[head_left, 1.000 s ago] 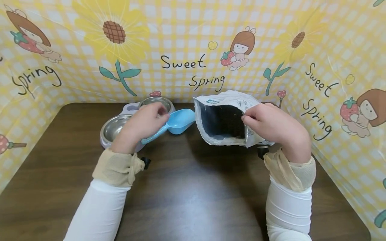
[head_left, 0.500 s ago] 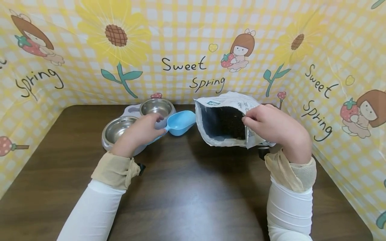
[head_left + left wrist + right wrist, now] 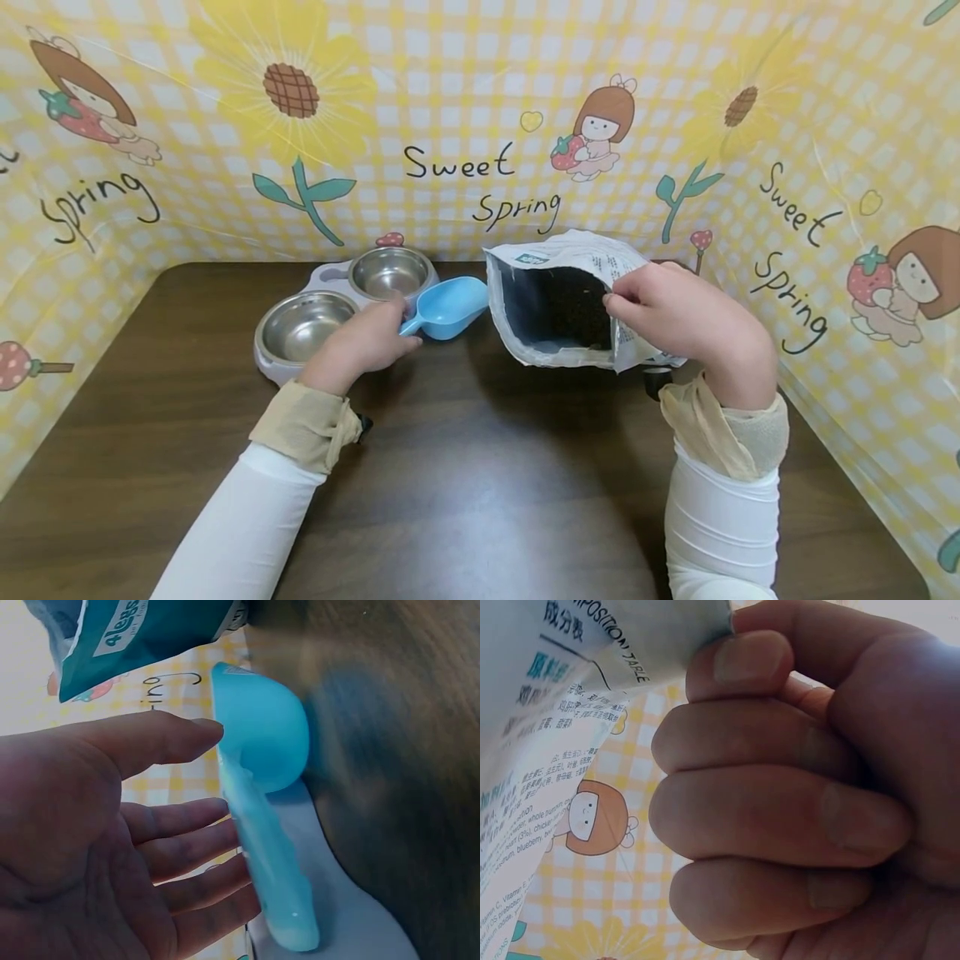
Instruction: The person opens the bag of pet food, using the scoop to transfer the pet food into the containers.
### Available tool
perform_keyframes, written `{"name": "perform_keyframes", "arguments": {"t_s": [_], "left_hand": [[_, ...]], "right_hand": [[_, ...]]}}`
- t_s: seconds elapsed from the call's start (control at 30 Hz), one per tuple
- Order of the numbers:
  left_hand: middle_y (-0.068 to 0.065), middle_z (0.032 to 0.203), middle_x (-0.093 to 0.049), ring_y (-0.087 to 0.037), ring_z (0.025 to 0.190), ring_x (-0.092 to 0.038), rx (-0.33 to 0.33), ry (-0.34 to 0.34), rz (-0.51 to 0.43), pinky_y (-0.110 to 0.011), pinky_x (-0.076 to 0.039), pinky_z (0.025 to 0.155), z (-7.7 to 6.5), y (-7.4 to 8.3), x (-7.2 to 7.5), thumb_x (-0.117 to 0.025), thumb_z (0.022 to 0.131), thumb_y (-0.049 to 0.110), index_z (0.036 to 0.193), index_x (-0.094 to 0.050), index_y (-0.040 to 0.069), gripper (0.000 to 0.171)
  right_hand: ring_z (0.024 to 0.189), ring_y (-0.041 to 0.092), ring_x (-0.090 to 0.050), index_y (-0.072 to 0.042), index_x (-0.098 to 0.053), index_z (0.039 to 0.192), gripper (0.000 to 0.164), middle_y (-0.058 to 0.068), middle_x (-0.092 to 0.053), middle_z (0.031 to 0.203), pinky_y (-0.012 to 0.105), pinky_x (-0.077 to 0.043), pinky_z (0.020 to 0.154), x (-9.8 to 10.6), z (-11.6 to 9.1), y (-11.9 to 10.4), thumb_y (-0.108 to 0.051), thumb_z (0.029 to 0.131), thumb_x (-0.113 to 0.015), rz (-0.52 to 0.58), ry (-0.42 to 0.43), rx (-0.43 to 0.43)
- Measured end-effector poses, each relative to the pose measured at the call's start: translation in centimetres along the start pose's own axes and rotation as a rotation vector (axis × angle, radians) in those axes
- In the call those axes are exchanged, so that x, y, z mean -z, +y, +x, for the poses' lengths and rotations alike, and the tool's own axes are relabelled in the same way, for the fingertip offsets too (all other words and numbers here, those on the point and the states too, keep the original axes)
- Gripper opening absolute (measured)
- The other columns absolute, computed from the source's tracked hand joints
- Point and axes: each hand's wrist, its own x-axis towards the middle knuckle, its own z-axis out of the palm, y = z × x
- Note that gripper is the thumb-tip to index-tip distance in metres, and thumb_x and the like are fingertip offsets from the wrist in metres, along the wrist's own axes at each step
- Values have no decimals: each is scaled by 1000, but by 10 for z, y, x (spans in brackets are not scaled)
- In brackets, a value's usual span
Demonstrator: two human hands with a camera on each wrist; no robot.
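Note:
A light-blue scoop (image 3: 450, 307) lies with its handle over the edge of a pale double-bowl pet feeder (image 3: 330, 273). My left hand (image 3: 371, 333) is at the handle, covering most of it in the head view. In the left wrist view its thumb is extended near the scoop's neck, and the loosely bent fingertips reach the handle (image 3: 270, 855) without closing round it. A white and teal pet food bag (image 3: 555, 354) gapes toward me, with dark contents inside. My right hand (image 3: 682, 321) pinches the bag's right rim between thumb and forefinger, its other fingers curled in.
Two steel bowls sit in the feeder, a front bowl (image 3: 300, 325) and a back bowl (image 3: 392, 273). A dark wooden table (image 3: 465, 500) lies under everything. Yellow checked cloth (image 3: 450, 108) walls the back and sides.
My left hand has come down from above the feeder and moved toward me, over the scoop handle. The scoop, the bag and my right hand keep their places; the head view shifts slightly.

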Motion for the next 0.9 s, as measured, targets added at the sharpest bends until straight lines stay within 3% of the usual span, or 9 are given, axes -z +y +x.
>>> {"name": "perform_keyframes", "arguments": {"t_s": [0.23,0.5,0.73,0.9], "left_hand": [[-9,79,-57,-23,69,-58,35,-35,22,-33,-47,61,3,0,-7,-66,92,21,102,-59,0,24],[-7,74,-54,-22,65,-57,17,-52,51,-32,-46,58,7,-3,-15,-66,91,21,87,-55,4,20],[-8,76,-54,-24,70,-57,24,-81,89,-34,-48,62,6,-3,-17,-66,92,22,87,-55,6,20],[-8,75,-52,-24,69,-56,24,-105,98,-33,-47,61,5,-3,-15,-64,94,19,87,-55,6,18]], "right_hand": [[47,13,-35,-16,-37,54,44,-4,-29,53,28,-34,51,-2,2,1,-13,96,-48,-7,10,18],[45,12,-32,-16,-36,52,42,-5,-28,51,28,-33,50,-2,3,1,-10,93,-44,17,20,-9],[41,13,-34,-17,-36,50,47,-5,-30,48,29,-35,49,-4,5,2,-17,96,-42,41,-23,-99],[42,13,-37,-17,-36,49,47,-5,-31,47,28,-35,48,-5,3,3,-16,95,-47,-24,18,-52]]}}
